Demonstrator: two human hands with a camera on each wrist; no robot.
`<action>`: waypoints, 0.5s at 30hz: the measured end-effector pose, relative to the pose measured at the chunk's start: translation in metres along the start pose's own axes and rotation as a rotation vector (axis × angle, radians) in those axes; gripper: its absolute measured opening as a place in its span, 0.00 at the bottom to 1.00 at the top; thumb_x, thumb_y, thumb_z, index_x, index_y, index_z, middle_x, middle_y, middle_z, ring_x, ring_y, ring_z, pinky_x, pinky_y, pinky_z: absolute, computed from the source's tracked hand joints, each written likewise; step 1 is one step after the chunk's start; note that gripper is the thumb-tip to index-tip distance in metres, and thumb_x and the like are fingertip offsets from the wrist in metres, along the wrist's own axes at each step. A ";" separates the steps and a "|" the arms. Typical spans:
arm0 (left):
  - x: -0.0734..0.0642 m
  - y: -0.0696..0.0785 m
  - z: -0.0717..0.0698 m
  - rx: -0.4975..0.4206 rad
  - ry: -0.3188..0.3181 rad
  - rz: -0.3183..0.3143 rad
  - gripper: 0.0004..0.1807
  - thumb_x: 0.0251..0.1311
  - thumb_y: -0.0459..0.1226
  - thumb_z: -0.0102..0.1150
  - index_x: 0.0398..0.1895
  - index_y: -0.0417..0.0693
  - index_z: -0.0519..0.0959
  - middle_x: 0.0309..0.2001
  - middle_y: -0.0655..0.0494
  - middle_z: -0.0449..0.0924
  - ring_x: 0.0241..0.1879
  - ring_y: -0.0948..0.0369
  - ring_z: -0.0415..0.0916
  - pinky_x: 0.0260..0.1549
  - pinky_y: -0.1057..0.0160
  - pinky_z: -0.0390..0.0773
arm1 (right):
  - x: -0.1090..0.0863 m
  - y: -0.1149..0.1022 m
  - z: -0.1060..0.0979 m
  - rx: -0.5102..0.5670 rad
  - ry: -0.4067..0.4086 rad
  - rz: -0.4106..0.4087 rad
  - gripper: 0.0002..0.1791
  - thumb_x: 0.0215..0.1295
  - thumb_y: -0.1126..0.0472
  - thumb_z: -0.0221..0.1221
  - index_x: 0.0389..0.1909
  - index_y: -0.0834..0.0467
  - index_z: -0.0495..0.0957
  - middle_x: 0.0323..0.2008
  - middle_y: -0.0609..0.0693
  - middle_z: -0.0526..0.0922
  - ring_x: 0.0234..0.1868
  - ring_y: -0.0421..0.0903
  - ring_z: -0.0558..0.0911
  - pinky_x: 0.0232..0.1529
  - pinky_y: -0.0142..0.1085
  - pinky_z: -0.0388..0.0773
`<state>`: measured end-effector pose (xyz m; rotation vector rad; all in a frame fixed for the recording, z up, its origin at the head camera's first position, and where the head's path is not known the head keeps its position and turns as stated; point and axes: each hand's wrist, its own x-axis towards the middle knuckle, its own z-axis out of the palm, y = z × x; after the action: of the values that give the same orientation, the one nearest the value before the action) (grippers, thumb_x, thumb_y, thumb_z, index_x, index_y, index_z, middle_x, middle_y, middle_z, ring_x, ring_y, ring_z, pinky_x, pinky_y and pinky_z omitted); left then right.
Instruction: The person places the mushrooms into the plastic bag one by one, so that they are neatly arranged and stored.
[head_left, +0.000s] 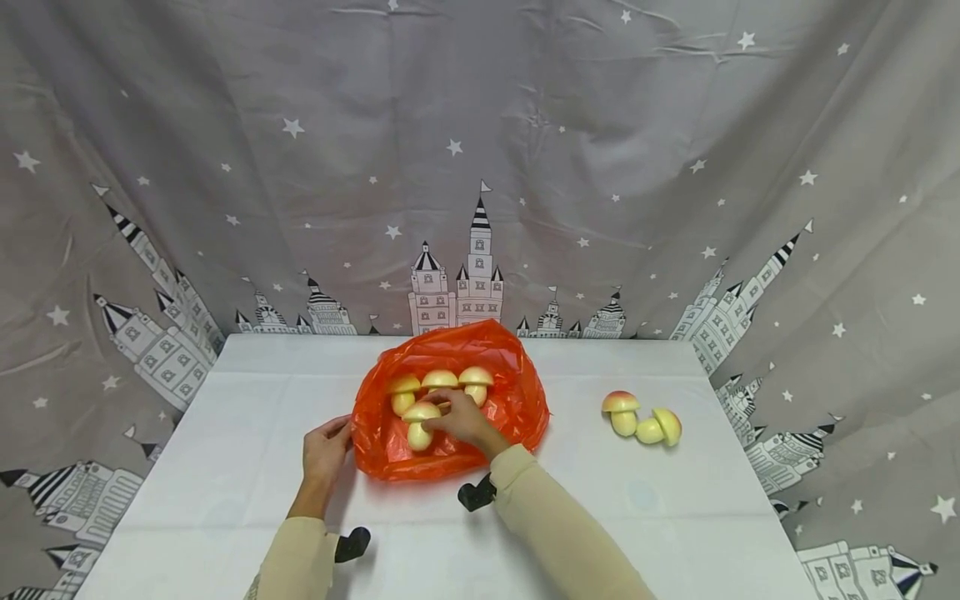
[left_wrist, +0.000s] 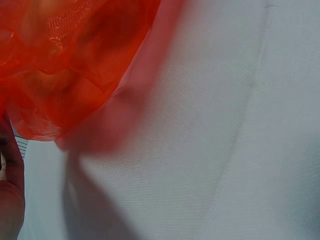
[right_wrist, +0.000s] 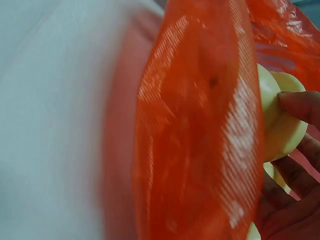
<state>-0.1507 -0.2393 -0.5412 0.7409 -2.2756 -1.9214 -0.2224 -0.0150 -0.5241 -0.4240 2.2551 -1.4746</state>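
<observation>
A red plastic bag point(head_left: 517, 417) lies with its mouth wide, several pale yellow toy mushrooms point(head_left: 439, 381) inside it. My right hand point(head_left: 467, 417) reaches into the bag and pinches one toy mushroom point(head_left: 420, 439) by its cap, near the front left of the group. The right wrist view shows thumb and fingers around that mushroom point(right_wrist: 285, 130), partly hidden by the bag's wall point(right_wrist: 195, 130). At the bag's left side, my left hand point(head_left: 322, 454) holds the rim with its fingertips. Only part of this hand point(left_wrist: 11, 185) shows in the left wrist view, beside the bag.
Two more toy mushrooms with red-tinged caps, one upright point(head_left: 622, 412) and one tipped over point(head_left: 660, 427), sit close together right of the bag. Everything rests on a white-covered table point(head_left: 187, 467). A grey curtain point(head_left: 337, 125) with stars and castles hangs behind and around.
</observation>
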 end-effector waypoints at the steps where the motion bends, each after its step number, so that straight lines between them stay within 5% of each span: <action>1: 0.000 0.000 0.000 -0.001 -0.001 -0.004 0.21 0.72 0.37 0.49 0.59 0.28 0.72 0.57 0.31 0.72 0.33 0.76 0.75 0.34 0.81 0.76 | 0.000 -0.001 0.002 -0.002 -0.004 0.016 0.23 0.57 0.60 0.68 0.54 0.56 0.77 0.51 0.48 0.79 0.50 0.48 0.78 0.52 0.41 0.78; 7: 0.000 0.000 0.000 0.010 -0.007 -0.025 0.22 0.72 0.39 0.48 0.60 0.30 0.72 0.58 0.32 0.72 0.38 0.71 0.76 0.37 0.80 0.77 | 0.002 0.000 0.012 -0.052 -0.006 0.056 0.24 0.57 0.60 0.68 0.56 0.52 0.77 0.51 0.45 0.79 0.51 0.45 0.76 0.56 0.43 0.75; 15: 0.000 -0.002 -0.001 -0.006 -0.004 0.002 0.21 0.72 0.37 0.48 0.58 0.27 0.72 0.56 0.31 0.73 0.31 0.77 0.74 0.33 0.81 0.75 | 0.004 -0.007 0.022 -0.091 -0.009 0.072 0.24 0.56 0.61 0.68 0.56 0.53 0.78 0.49 0.46 0.79 0.47 0.44 0.76 0.54 0.43 0.76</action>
<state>-0.1498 -0.2400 -0.5426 0.7342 -2.2703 -1.9295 -0.2151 -0.0368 -0.5260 -0.3712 2.3125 -1.3356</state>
